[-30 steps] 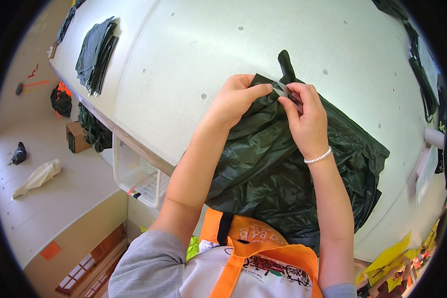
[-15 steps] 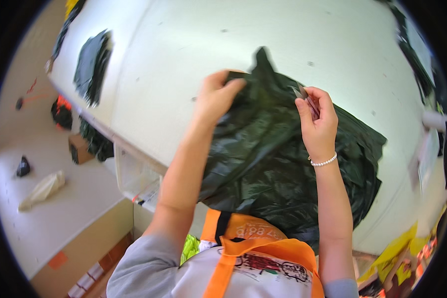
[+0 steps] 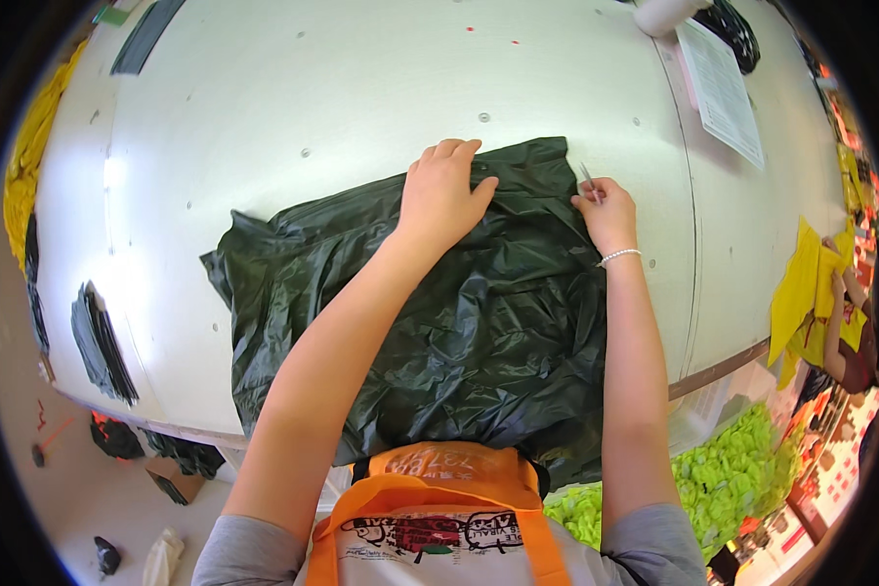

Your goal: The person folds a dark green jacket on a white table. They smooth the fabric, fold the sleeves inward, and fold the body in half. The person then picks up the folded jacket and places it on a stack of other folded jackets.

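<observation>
bare left hand [image 3: 446, 195] laid on crumpled glossy dark-green fabric [image 3: 449, 322], right hand [image 3: 609, 217] above a white beaded bracelet [image 3: 620, 256] pinching a small pointed metal tool [image 3: 589, 181], broad pale worktable [image 3: 361, 93] beneath

Dark green fabric [image 3: 469, 313], seemingly plain

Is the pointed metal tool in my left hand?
No, your right hand holds the pointed tool; your left hand lies on dark fabric.

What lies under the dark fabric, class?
The white table shows beyond the far edge of the dark fabric, which lies on it. Whatever else might be beneath is covered and cannot be seen.
</observation>
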The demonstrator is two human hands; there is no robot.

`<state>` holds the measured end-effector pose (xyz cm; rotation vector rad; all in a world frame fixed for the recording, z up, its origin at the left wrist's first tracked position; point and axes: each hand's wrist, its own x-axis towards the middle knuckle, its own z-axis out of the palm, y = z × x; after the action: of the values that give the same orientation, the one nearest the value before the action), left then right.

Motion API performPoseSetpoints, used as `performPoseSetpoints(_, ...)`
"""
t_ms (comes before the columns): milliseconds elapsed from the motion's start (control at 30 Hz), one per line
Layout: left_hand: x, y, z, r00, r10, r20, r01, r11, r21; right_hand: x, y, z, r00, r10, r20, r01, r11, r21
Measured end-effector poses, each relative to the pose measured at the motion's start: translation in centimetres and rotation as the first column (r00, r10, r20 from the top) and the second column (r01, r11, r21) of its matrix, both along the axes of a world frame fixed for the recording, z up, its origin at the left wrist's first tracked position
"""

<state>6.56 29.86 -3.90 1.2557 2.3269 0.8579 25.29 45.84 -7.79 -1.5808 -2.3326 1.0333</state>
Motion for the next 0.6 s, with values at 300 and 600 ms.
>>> performPoseSetpoints(300,1.9,2.2,-4.5,0.953,-0.071,-0.293,0.035,0.991,-0.127,2.4,2.9,-0.7,0.916,-0.245,-0.317,0.052,0.858,-0.511)
performPoseSetpoints(600,2.0,3.4,-3.7,0.971,-0.06,-0.23,0.019,0.984,-0.179,2.7,1.4,-0.6,0.973,-0.026,-0.231,-0.05,0.947,-0.318)
